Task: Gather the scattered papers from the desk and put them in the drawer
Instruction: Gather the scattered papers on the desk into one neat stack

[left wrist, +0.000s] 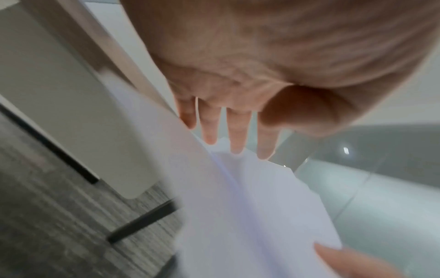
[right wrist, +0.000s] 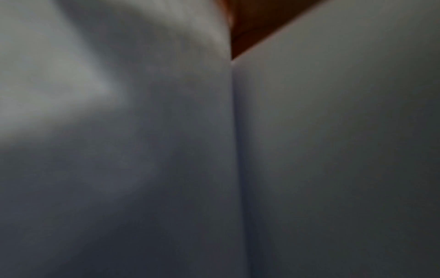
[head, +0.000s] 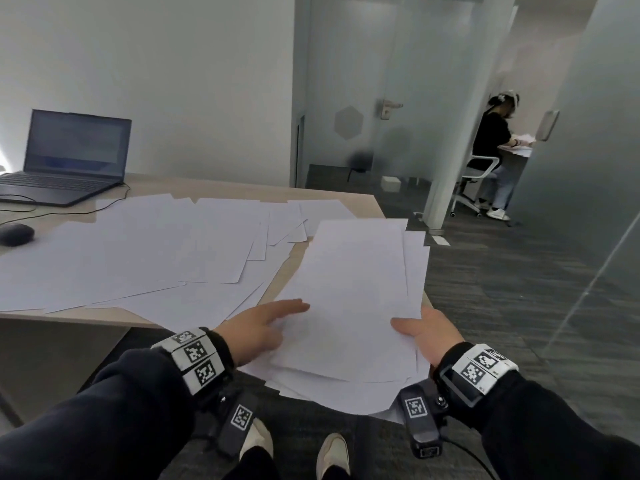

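Sitting at the far left of the counter (head: 214,188) is an open laptop (head: 71,157), with a dark mouse (head: 15,234) just in front of it and thin cables trailing between them. White loose papers (head: 149,251) lie spread and overlapping across most of the counter top, reaching toward its right edge.

At the near right corner, a gathered stack (head: 353,306) of sheets is held out past the counter edge, its far end over the corner and its near end over the carpeted floor (head: 502,289). The left hand (head: 258,329) is at the stack's left edge with the fingers (left wrist: 238,131) straight and slightly spread — the left wrist view shows them stretched out over the paper, gripping nothing. The right hand (head: 427,336) holds the stack's right side, thumb pressed on the top sheet and the rest of the hand beneath; the right wrist view is filled by blurred paper and shows little else.

Both wrists carry bands with black-and-white markers over dark sleeves. Two light shoes (head: 332,455) show below the stack.

Farther right, beyond frosted glass partitions (head: 398,98), another person (head: 491,143) sits on a white chair at a separate table.
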Motion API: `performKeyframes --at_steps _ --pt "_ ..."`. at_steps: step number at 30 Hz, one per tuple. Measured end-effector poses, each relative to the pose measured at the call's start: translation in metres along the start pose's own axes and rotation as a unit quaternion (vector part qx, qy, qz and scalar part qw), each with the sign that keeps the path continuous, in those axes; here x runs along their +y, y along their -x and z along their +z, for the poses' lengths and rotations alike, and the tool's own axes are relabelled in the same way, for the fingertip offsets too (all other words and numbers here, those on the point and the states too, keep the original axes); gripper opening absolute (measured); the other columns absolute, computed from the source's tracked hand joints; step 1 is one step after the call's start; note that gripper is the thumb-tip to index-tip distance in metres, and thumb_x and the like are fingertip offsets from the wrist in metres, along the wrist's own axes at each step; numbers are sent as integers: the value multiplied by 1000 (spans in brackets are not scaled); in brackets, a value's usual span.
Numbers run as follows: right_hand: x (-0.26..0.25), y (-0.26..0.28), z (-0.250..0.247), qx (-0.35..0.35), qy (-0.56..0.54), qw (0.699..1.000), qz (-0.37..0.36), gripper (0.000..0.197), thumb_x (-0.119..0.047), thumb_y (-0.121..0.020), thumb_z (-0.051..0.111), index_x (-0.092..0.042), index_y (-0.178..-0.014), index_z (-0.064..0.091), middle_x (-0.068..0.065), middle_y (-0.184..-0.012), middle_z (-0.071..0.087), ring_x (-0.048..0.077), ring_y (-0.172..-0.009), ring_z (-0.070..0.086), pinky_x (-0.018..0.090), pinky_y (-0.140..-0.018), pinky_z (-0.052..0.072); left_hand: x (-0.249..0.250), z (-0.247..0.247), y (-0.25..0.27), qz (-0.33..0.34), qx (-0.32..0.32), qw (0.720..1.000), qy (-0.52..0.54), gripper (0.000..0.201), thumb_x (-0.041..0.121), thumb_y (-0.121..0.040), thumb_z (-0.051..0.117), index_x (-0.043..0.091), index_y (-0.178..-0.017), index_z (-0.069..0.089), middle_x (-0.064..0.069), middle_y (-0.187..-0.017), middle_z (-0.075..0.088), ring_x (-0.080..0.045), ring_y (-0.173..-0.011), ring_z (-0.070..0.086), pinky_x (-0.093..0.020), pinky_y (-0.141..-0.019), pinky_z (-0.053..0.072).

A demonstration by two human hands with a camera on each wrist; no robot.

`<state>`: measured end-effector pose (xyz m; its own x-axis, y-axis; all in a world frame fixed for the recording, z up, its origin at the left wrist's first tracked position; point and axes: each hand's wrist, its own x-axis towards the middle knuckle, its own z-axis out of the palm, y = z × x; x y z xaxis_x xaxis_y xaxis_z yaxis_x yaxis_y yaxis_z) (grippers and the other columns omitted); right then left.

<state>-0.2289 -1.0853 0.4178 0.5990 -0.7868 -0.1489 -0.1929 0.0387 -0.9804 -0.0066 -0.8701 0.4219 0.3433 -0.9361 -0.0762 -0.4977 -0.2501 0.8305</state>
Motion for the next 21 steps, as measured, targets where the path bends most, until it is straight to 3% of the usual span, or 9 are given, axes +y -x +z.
performKeyframes --at_steps 3,5,8,10,12,14,18,21 --pt "-8 4 -4 20 -17 998 -61 19 -1 -91 62 -12 -105 70 6 -103 74 23 -93 71 33 -83 55 20 -8 -5 -19 48 994 99 66 28 -68 50 37 -134 56 12 -149 45 -12 -139 34 -31 -105 24" --pt "-15 3 -5 32 -34 995 -93 22 -4 -91 63 -10 -112 68 4 -105 74 20 -94 71 30 -83 55 28 -15 -15 -36 131 990 46 67 44 -81 59 36 -145 42 6 -154 39 -16 -140 35 -35 -107 30" --pt "-27 -1 -3 40 -60 989 -128 20 -6 -91 64 -12 -109 70 3 -105 75 20 -96 72 32 -86 54 37 -29 -34 -47 217 975 10 85 48 -85 69 27 -154 24 2 -157 36 -20 -141 39 -42 -114 33" --pt "-39 -4 0 26 -80 986 -143 17 -5 -91 63 -15 -102 71 1 -100 77 18 -91 73 31 -82 56 47 -39 -46 -23 236 969 76 79 46 -80 73 25 -147 37 1 -145 53 -20 -129 53 -46 -110 41" --pt "-53 -10 3 11 -95 983 -155 16 -4 -92 62 -16 -99 70 -1 -93 78 16 -86 74 28 -76 57 60 -48 -55 -1 264 960 90 52 40 -78 75 23 -124 58 3 -117 69 -19 -105 66 -47 -99 50" --pt "-67 -18 5 5 -102 979 -177 17 -4 -92 62 -16 -100 70 -5 -89 78 12 -83 75 23 -71 58 71 -55 -62 15 286 950 126 40 40 -72 76 24 -106 65 4 -102 74 -20 -93 70 -47 -92 55" --pt "-94 -34 6 18 -122 970 -208 11 -9 -91 64 -17 -95 71 -7 -87 78 11 -83 74 22 -70 57 87 -62 -71 55 329 922 198 36 38 -68 77 22 -99 70 2 -95 77 -22 -88 74 -47 -87 58" --pt "-98 -43 6 23 -128 967 -218 7 -16 -90 67 -17 -96 72 -6 -89 78 9 -83 74 19 -67 57 87 -56 -75 59 329 920 206 31 32 -73 79 22 -101 70 2 -95 77 -20 -88 74 -45 -86 58"
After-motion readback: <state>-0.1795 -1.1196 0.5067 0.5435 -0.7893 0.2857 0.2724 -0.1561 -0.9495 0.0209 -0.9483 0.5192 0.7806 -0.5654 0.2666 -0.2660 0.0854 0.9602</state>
